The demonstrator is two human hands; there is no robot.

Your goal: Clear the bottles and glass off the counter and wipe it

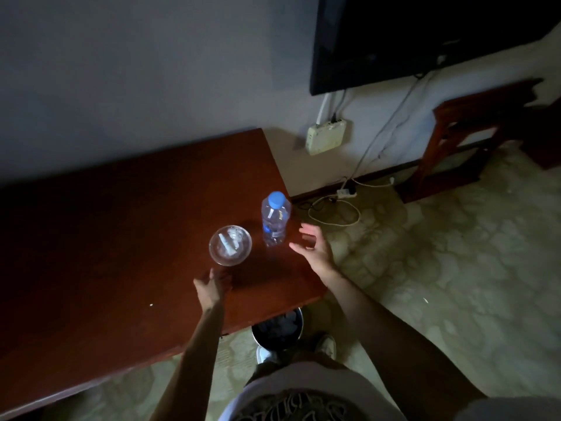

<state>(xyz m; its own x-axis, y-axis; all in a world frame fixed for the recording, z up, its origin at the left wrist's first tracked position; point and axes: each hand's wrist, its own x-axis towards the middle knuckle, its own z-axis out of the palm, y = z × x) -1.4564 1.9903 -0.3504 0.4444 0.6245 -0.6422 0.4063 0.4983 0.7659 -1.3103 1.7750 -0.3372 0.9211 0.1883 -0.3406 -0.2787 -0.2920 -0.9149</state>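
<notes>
A clear plastic bottle (275, 219) with a blue cap stands upright near the right end of the dark red wooden counter (121, 238). Left of it stands a clear glass (230, 245) with something pale inside. My right hand (312, 247) is open, fingers spread, just right of the bottle and not touching it. Just below the glass, my left hand (212, 287) hovers over the counter, open, close to the glass base; whether it touches is unclear.
A waste bin (277, 328) lined with a dark bag stands on the floor under the counter's right end. A wall-mounted TV (425, 38), a white box (326, 136) and loose cables (334, 211) lie to the right. A wooden chair (464, 141) stands farther right.
</notes>
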